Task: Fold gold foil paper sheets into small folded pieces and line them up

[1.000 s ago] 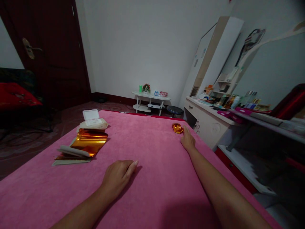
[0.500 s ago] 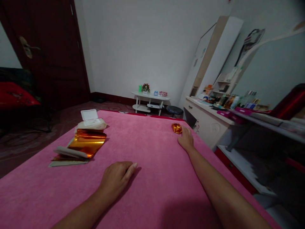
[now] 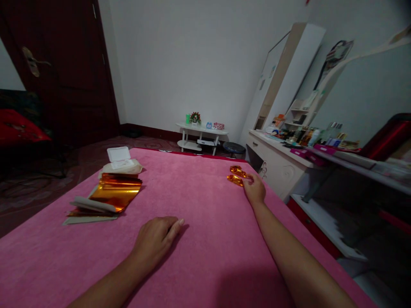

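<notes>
On the pink cloth [image 3: 192, 196], my left hand [image 3: 159, 234] rests with its fingers curled under; whether anything lies beneath them is hidden. My right hand [image 3: 254, 188] reaches to the far right of the cloth, its fingers pinched on the right end of a folded gold foil piece [image 3: 235, 180]. Just behind that piece lies another gold foil piece [image 3: 236, 170]. A stack of shiny gold foil sheets [image 3: 117, 191] sits at the left, with grey paper beside and over its near end.
Behind the foil stack is an open white box [image 3: 120, 156] on a pale packet. A dressing table [image 3: 279, 154] crowded with bottles stands at the right. Beyond the cloth's far edge are a dark stool [image 3: 234, 148] and a small white table [image 3: 201, 128].
My right hand has drawn slightly nearer to me, and its fingers have closed on a foil piece. Two foil pieces now show apart where one was visible. My left hand has stayed put.
</notes>
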`<state>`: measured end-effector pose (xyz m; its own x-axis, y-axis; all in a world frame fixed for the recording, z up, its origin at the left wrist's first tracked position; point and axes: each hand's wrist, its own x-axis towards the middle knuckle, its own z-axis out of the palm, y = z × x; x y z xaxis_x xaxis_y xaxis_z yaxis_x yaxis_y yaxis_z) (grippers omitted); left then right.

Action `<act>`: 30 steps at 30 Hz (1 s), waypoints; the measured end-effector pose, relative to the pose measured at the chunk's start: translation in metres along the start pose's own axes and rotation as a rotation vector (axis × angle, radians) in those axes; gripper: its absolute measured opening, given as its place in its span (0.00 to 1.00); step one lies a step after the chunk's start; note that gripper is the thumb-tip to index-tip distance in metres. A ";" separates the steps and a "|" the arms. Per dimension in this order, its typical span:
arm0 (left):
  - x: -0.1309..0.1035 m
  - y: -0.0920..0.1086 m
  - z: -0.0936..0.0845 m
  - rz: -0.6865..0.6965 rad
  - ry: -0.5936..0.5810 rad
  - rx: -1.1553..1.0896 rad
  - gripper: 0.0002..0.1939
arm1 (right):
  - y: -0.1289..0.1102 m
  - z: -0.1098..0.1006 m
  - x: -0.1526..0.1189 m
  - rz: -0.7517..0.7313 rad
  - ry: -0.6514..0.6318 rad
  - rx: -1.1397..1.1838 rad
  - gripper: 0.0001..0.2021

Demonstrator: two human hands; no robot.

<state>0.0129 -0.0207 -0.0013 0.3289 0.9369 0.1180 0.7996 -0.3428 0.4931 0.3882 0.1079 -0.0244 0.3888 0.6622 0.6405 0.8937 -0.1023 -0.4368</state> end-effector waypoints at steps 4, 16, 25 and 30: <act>0.000 0.002 -0.002 -0.003 -0.007 -0.012 0.27 | 0.006 0.001 -0.002 0.138 -0.091 -0.057 0.14; 0.001 -0.003 0.002 0.001 -0.011 -0.026 0.26 | 0.026 0.004 0.016 0.380 -0.086 -0.098 0.09; 0.002 -0.001 0.001 -0.006 -0.012 0.009 0.25 | 0.036 0.002 0.015 0.566 0.038 0.049 0.16; 0.001 -0.001 -0.001 0.012 0.026 0.029 0.23 | 0.015 -0.009 0.000 0.529 0.010 0.250 0.16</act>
<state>0.0120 -0.0197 -0.0012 0.3253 0.9342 0.1463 0.8102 -0.3551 0.4664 0.4037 0.0995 -0.0253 0.7711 0.5614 0.3003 0.4979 -0.2376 -0.8341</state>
